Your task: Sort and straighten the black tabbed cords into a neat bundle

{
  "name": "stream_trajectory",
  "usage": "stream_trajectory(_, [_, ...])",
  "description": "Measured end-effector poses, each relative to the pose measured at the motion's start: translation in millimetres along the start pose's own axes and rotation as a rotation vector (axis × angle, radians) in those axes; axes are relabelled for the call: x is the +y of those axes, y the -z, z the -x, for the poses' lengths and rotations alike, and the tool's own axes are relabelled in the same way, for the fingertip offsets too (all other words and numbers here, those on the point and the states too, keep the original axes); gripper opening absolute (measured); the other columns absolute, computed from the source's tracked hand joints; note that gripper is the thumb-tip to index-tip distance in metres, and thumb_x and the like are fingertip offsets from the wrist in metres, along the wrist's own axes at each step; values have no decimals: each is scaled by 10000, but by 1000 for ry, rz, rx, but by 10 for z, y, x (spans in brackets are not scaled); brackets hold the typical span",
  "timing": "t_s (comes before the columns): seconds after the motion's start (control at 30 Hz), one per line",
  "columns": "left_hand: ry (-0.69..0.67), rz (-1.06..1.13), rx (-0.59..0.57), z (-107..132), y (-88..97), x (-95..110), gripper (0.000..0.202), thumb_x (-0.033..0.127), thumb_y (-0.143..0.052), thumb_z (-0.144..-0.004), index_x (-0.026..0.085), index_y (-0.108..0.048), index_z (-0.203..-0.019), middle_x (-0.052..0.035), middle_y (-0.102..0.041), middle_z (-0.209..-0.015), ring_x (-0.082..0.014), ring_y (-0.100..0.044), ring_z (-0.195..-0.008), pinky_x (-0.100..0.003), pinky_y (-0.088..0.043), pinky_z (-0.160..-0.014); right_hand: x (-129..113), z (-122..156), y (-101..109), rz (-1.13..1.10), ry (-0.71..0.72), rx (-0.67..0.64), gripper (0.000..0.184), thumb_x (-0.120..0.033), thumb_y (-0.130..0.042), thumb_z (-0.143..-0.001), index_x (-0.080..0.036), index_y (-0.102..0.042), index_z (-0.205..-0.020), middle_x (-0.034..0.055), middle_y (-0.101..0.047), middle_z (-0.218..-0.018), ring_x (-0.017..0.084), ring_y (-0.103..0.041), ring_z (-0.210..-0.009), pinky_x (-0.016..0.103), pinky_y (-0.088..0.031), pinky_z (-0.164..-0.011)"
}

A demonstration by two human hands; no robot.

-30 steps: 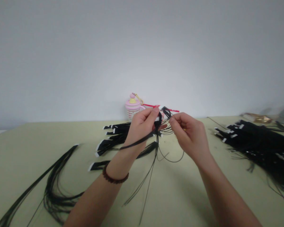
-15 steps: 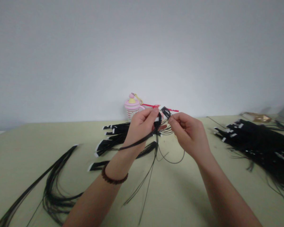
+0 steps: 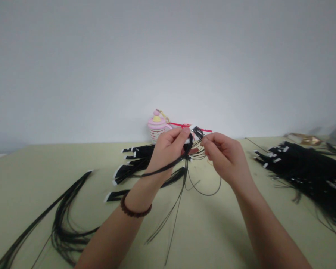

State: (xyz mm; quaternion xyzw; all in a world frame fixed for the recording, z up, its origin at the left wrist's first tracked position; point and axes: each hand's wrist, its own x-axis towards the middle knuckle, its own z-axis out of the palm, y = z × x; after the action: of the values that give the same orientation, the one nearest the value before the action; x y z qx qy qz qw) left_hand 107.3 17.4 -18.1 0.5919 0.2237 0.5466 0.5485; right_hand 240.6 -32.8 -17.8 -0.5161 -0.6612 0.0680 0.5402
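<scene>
My left hand (image 3: pixel 170 149) pinches a bundle of thin black cables (image 3: pixel 182 158) near its white connector (image 3: pixel 193 129), held above the table. The bundle loops over the left wrist, and several loose ends hang down below the hand. Opposite it, my right hand (image 3: pixel 224 155) is closed, thumb against index finger, on thin black strands just right of the connector. How many strands are between those fingertips I cannot make out. Under and behind the left hand lie more black cable bundles (image 3: pixel 120 196) with white ends.
A pink lidded cup (image 3: pixel 156 129) with a yellow clip stands by the wall, beside a red strip (image 3: pixel 207 130). A large pile of black cables (image 3: pixel 310 172) covers the right side of the table (image 3: pixel 207 231). Another long bundle (image 3: pixel 63 209) curves at the left front.
My right hand has shifted very slightly right and up, with the connector end moving a little the same way. The hanging cable loop bulges a bit further right.
</scene>
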Motion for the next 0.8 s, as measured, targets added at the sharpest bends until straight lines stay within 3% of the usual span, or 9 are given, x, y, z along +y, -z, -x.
stream_trajectory(0.27, [9,28,-27,3,13,14,250,388,-616,-774,156,-611,-680,-8,-531,-682,-104,-524,-658,-218,-538,-584,-10,10,-28,1,47,35,196,-230,-487,-855,-160,-522,-675,-60,-396,-505,56,-333,-449,195,-250,-425])
stream_trajectory(0.5, [82,114,-40,5,-6,44,220,351,-611,-779,149,-599,-692,-13,-560,-749,-98,-542,-672,-245,-556,-626,-36,19,-28,45,75,42,213,-205,-473,-854,-165,-492,-646,-56,-390,-518,64,-351,-478,202,-267,-456])
stream_trajectory(0.8, [57,98,-58,13,-4,36,226,330,-597,-790,148,-581,-657,-5,-533,-722,-92,-529,-651,-233,-548,-600,-37,13,-6,74,82,54,229,-218,-468,-863,-163,-493,-641,-56,-409,-505,61,-366,-469,194,-274,-447])
